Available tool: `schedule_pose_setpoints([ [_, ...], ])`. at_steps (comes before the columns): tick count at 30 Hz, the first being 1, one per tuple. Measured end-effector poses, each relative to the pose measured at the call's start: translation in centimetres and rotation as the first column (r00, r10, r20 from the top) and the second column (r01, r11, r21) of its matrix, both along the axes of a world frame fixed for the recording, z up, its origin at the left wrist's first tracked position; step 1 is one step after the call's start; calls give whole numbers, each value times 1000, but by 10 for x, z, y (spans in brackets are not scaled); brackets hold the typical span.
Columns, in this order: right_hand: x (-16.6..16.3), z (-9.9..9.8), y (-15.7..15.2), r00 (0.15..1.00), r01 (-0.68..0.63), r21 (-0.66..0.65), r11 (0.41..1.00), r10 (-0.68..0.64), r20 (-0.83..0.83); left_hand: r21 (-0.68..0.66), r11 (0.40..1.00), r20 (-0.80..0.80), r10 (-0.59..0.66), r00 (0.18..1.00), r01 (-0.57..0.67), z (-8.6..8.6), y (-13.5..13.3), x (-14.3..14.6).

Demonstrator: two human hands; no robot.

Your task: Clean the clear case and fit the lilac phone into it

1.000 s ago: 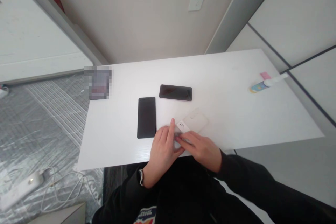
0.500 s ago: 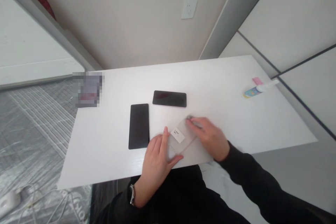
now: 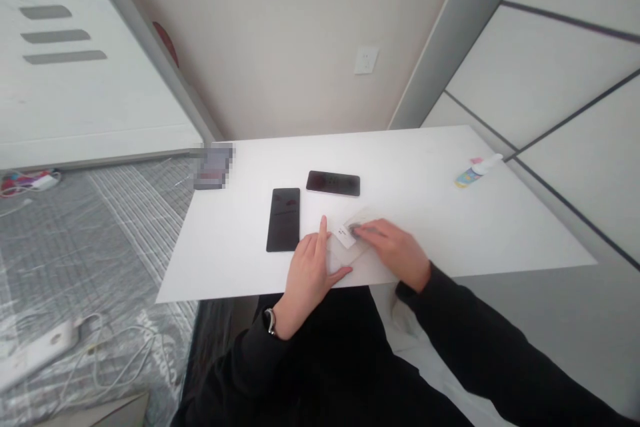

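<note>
1. Head view: resting left hand [image 3: 307, 260], fingers spread and released, along left side of clear flat piece [image 3: 351, 255]
2. Pinching small grey item [image 3: 353, 229] in fingertips of right hand [image 3: 395, 247], over clear flat piece beside white label [image 3: 343, 235]; can't identify, blurred
3. See clear flat piece at near side of white table [image 3: 410, 160]
4. See black phone [image 3: 283, 220] left, second phone [image 3: 333, 183] farther, bottle [image 3: 470, 175] right

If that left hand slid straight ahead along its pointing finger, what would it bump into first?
Most likely the dark phone lying crosswise on the white table, just beyond where the left hand points. A raised finger might pass over it; height is unclear here.
</note>
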State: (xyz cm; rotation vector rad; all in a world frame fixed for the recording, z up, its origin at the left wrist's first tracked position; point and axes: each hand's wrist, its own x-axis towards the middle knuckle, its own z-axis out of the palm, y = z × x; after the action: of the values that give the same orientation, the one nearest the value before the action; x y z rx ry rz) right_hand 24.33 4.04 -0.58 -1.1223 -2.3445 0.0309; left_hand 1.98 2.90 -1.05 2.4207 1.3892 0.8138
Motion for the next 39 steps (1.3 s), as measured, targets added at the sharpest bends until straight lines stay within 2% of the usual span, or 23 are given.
schedule_pose_setpoints([
  [2, 10, 0, -2, 1000, 25, 29, 999, -25, -15, 8, 1000, -10, 6, 1000, -6, -1, 0, 1],
  [6, 21, -2, -8, 995, -92, 9, 996, 92, 48, 16, 1000, -17, 15, 1000, -15, -4, 0, 3],
  [10, 21, -4, -5, 999, 4, 53, 999, -7, 54, 24, 1000, -7, 15, 1000, -15, -7, 0, 3],
  [14, 12, -6, 7, 980, -131, 28, 991, 125, 153, 31, 1000, 12, -1, 1000, 0, -9, 1, 1],
  [18, 5, -6, 23, 989, -22, 74, 997, 11, 150, 24, 1000, 15, 6, 1000, -6, -9, 1, 1],
  [22, 3, -5, 25, 975, -138, 66, 988, 124, 185, -9, 1000, 13, 11, 1000, -11, -6, 0, 1],
  [26, 9, 4, 24, 992, -5, 129, 992, -11, 124, -41, 998, 4, 40, 999, -40, -3, -2, 3],
  [27, 9, 6, 23, 993, -10, 134, 991, -6, 121, -40, 998, 5, 42, 999, -41, -3, -3, 3],
  [30, 7, 14, 18, 980, -165, 113, 980, 150, 134, -31, 999, 18, 44, 999, -44, -3, -6, 5],
  [31, 7, 16, 18, 978, -174, 101, 979, 160, 136, -34, 998, 18, 52, 998, -51, -3, -7, 5],
  [35, 10, 21, 21, 994, -37, 115, 993, 25, 109, -57, 997, -7, 55, 998, -55, 0, -7, 4],
  [39, 8, 20, 21, 976, -197, 44, 979, 192, 101, -43, 998, -5, 44, 999, -44, 4, -6, 3],
])
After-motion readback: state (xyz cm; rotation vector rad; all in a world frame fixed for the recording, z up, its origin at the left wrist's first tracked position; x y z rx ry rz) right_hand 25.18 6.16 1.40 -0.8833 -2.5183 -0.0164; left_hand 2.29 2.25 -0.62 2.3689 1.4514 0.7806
